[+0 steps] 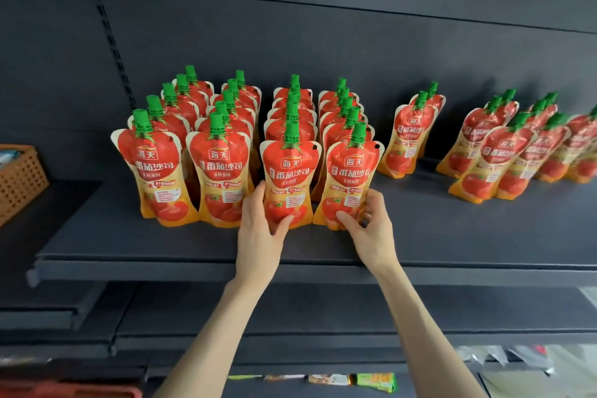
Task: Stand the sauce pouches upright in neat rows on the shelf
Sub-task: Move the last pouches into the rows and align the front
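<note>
Your left hand (258, 223) grips the lower left side of the third row's front pouch (288, 178), thumb across its face. Your right hand (368, 223) clasps the base of the fourth row's front pouch (350, 181), fingers round its right edge. Both pouches stand on the shelf (452, 236) directly ahead of your wrists, long axis vertical, green spouts up, side by side and just about touching. Behind them the four rows run straight back toward the rear panel (323, 42), and the two rows on the left sit roughly level with these fronts. The coming move likely turns on what lies to your right: a pair of pouches (410, 136) stands apart and further back, and beyond it a looser cluster (517, 149) leans and staggers. Your right hand is the nearer one. Bare shelf between the fourth row and that pair leaves room for a fifth row. A strip of open shelf separates the fronts from the front lip (193, 265), so keep bases behind it. A wicker basket (19, 178) sits well off to the left.
</note>
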The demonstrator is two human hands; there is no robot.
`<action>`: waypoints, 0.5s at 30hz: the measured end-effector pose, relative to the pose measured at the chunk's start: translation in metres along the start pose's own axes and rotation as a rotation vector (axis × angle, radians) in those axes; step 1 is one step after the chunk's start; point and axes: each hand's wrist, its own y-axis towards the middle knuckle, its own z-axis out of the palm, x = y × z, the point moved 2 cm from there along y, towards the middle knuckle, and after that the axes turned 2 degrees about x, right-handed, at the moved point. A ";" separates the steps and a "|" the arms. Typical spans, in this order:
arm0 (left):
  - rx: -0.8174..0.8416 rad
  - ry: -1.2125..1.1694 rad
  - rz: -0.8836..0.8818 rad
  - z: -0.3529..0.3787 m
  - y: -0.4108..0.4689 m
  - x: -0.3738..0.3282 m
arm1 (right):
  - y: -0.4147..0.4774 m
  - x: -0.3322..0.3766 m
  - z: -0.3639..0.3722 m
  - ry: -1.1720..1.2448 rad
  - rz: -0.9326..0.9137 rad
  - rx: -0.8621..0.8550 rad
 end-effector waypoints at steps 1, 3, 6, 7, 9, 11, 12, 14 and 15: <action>-0.014 0.025 0.008 0.000 -0.001 0.000 | 0.000 0.000 0.000 0.003 0.000 0.000; -0.027 0.057 0.006 0.000 -0.004 0.002 | -0.001 0.000 0.000 0.009 0.004 -0.005; -0.018 0.055 -0.020 0.000 -0.006 0.004 | -0.001 0.000 -0.001 0.006 -0.004 -0.017; -0.017 0.056 -0.026 0.000 -0.006 0.004 | -0.002 0.000 -0.001 0.008 -0.001 -0.018; -0.018 0.066 -0.028 0.000 -0.007 0.002 | -0.003 0.001 0.000 0.008 0.006 -0.023; -0.023 0.074 -0.025 -0.001 -0.007 -0.001 | -0.003 0.002 0.000 0.000 0.005 -0.025; -0.026 0.078 -0.021 -0.001 -0.007 -0.002 | -0.003 0.003 0.000 -0.002 0.005 -0.022; -0.025 0.086 -0.021 -0.001 -0.006 -0.002 | -0.002 0.003 0.001 -0.006 0.008 -0.019; -0.023 0.091 -0.026 0.000 -0.006 -0.001 | -0.001 0.003 0.002 -0.011 0.009 -0.017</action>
